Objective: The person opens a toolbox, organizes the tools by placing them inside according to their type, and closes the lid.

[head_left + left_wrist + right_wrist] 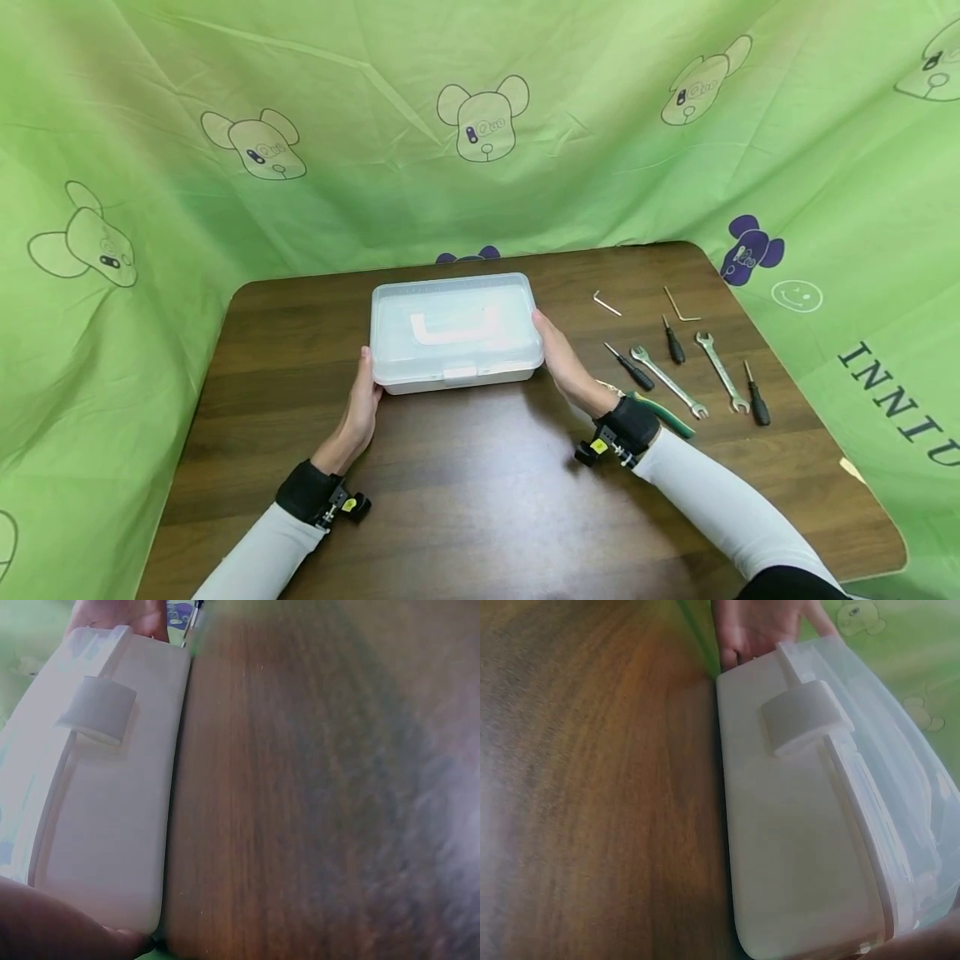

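Observation:
A white plastic box (pixel 450 333) with a translucent lid, a moulded handle and a front latch (pixel 101 709) lies closed near the far middle of the table. My left hand (pixel 362 408) grips its left end, thumb up along the side. At the right end my right hand (pixel 562 362) holds it, thumb by the lid's edge. Both wrist views show the box's front wall low over the wood, with the opposite hand around the far end. The fingers are partly hidden behind the box.
Right of the box lie several tools: open-ended wrenches (pixel 669 383), dark-handled screwdrivers (pixel 630 368), hex keys (pixel 678 307) and a green-handled tool (pixel 663 415) partly behind my right wrist. The wooden table (pixel 450 500) has a green printed cloth (pixel 360 200) around it.

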`<state>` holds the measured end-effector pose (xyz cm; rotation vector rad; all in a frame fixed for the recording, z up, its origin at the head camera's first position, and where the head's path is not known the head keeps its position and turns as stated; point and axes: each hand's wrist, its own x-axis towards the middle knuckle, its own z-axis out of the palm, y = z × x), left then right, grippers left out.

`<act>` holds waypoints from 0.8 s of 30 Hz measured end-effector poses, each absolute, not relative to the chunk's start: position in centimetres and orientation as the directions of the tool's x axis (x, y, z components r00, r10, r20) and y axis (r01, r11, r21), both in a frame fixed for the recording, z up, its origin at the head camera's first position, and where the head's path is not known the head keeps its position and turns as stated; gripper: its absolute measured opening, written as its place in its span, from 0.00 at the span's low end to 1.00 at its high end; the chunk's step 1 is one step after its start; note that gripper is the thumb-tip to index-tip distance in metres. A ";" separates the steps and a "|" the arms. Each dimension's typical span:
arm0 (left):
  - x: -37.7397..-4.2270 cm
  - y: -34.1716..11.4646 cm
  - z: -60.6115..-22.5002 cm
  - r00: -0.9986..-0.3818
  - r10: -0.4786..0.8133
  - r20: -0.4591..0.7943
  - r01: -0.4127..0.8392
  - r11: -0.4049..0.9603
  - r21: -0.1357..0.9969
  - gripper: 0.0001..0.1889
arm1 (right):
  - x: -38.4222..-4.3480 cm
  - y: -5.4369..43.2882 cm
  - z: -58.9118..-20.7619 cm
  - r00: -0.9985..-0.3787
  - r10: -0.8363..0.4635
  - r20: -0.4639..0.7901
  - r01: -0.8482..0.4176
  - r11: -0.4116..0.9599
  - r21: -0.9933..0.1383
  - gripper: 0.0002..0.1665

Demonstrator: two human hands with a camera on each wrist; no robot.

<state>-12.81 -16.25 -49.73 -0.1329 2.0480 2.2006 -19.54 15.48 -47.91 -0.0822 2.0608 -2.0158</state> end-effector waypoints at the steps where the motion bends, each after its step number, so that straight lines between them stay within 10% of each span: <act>1: -12.7 -16.3 -49.8 -0.987 0.041 -0.152 -0.155 -0.066 0.986 0.43 | -19.5 15.5 -47.9 -0.967 -0.214 -0.138 0.133 0.038 -0.990 0.41; 13: -12.3 -16.8 -49.6 -0.988 0.082 -0.135 -0.140 -0.062 0.988 0.43 | -19.0 16.1 -48.2 -0.961 -0.240 -0.136 0.141 -0.007 -0.990 0.39; 24: -13.1 -18.3 -48.7 -0.986 0.063 -0.154 -0.156 -0.034 0.987 0.42 | -17.7 17.6 -47.7 -0.998 0.054 -0.039 0.043 0.063 -0.997 0.33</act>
